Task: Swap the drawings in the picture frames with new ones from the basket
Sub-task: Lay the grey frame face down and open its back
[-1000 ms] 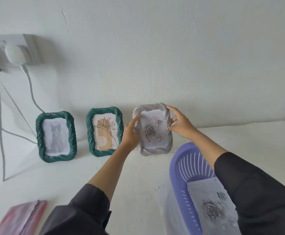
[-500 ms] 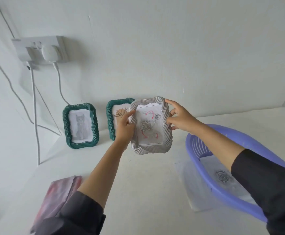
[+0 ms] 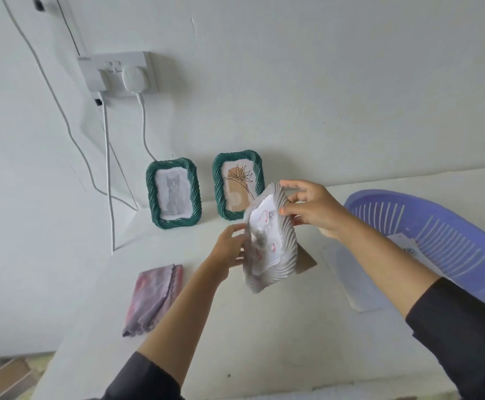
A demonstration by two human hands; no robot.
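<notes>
Now | grey frame [image 3: 273, 241] held up just left of basket [image 3: 408, 197], turned part edge-on; L hand [image 3: 229, 246] grips its left edge; R hand [image 3: 313, 209] pinches top edge, fingers curled | progress: drawing not out yet; no swap done, by the look; cat frame [image 3: 152, 194], plant frame [image 3: 260, 171] farther left of basket, both waiting; new sheet [image 3: 405, 243] in basket
</notes>
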